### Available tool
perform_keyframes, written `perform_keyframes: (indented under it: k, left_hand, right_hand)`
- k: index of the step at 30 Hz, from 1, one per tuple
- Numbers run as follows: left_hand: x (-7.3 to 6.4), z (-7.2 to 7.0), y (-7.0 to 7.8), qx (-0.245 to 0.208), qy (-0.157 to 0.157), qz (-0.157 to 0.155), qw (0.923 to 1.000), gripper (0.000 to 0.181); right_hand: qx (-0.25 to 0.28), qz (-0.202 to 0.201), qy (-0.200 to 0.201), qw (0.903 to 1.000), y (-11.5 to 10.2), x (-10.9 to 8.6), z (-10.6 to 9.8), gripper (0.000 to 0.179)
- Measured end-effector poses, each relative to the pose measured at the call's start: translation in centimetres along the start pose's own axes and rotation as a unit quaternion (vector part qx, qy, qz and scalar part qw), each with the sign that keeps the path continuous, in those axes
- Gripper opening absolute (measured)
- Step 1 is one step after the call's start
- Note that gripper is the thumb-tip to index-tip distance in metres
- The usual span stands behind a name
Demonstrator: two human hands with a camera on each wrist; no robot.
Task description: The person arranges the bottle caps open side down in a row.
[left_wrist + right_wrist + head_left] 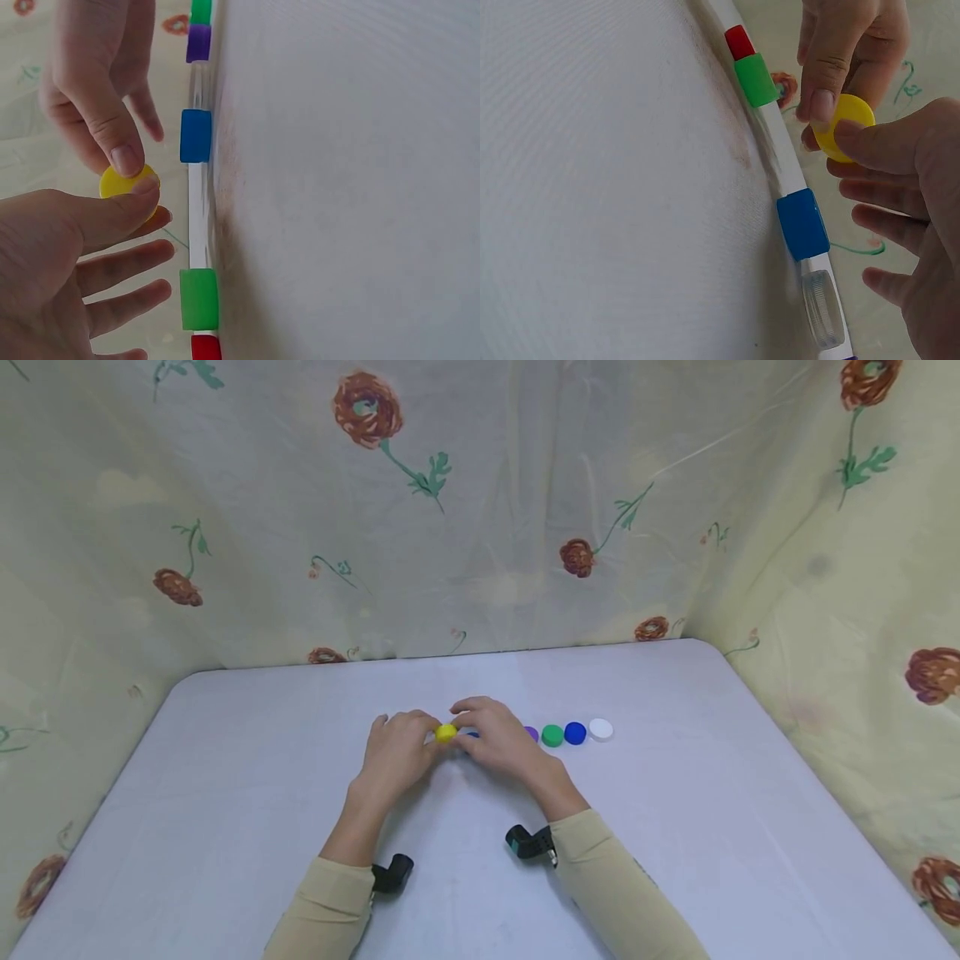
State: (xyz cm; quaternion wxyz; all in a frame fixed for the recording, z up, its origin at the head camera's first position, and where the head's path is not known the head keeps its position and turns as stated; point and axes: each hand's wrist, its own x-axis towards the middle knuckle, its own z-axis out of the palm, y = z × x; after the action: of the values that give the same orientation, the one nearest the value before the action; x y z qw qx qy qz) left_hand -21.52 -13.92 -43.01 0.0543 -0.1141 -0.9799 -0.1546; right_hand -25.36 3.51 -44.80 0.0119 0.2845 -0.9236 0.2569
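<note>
A round yellow bottle cap (446,733) is held up over the table between both hands. My left hand (397,752) pinches its left side with thumb and forefinger, the other fingers spread apart in the left wrist view. From the other side my right hand (498,739) pinches the same cap, thumb on its face. Below the hands stands a blue cap (802,223), with a clear cap (823,309) beside it. A light green cap (199,299) and a red cap (205,347) stand on the left hand's side; the left hand hides both in the head view.
To the right of the right hand, a row continues with a purple cap (532,733), a green cap (552,736), a dark blue cap (575,733) and a white cap (601,730). The white table (675,827) meets flowered curtains (495,527) at the back and sides.
</note>
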Motion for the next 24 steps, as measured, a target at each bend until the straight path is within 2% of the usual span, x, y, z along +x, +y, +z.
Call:
perform_keyframes:
  k: [7, 14, 24]
  left_hand:
    - [0.19, -0.21, -0.05, -0.001, 0.001, -0.004, 1.0000, 0.031]
    - [0.34, -0.06, -0.08, 0.004, 0.008, -0.004, 1.0000, 0.032]
    - [0.28, 0.07, 0.14, 0.005, 0.021, 0.001, 0.9998, 0.034]
  right_hand:
    - [0.046, 0.028, -0.018, 0.9984, 0.07, -0.01, 0.06, 0.023]
    - [0.096, 0.062, -0.035, 0.9928, -0.41, -0.04, -0.21, 0.026]
    - [0.144, 0.092, -0.038, 0.9845, -0.16, 0.04, -0.15, 0.032]
